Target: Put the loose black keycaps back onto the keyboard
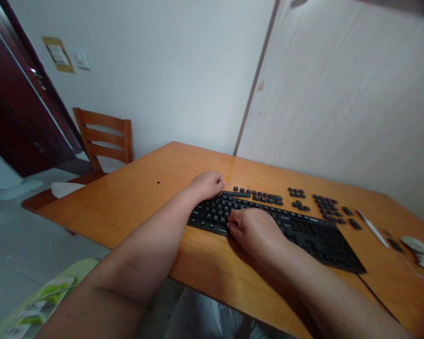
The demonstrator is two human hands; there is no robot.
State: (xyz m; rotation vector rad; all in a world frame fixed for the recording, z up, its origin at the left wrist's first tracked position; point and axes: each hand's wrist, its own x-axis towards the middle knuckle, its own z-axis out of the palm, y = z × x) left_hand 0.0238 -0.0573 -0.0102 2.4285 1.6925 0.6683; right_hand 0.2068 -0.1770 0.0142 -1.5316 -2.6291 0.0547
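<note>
A black keyboard (304, 233) lies on the orange wooden table (134, 202). Its right half shows empty key sockets, while the left part still carries keys. My left hand (207, 184) rests at the keyboard's far left corner with its fingers curled under. My right hand (252, 230) lies on the keys of the left half, fingers bent down onto them; what they pinch, if anything, is hidden. Several loose black keycaps (259, 195) are laid out in rows on the table behind the keyboard, with more keycaps (327, 205) further right.
A white pen-like tool (372, 228) and white objects (422, 249) lie at the table's right end. A wooden chair (104, 137) stands at the far left corner with white tissue (65, 188) on it. The walls close in behind the table. The keyboard's cable (376, 294) runs toward the front edge.
</note>
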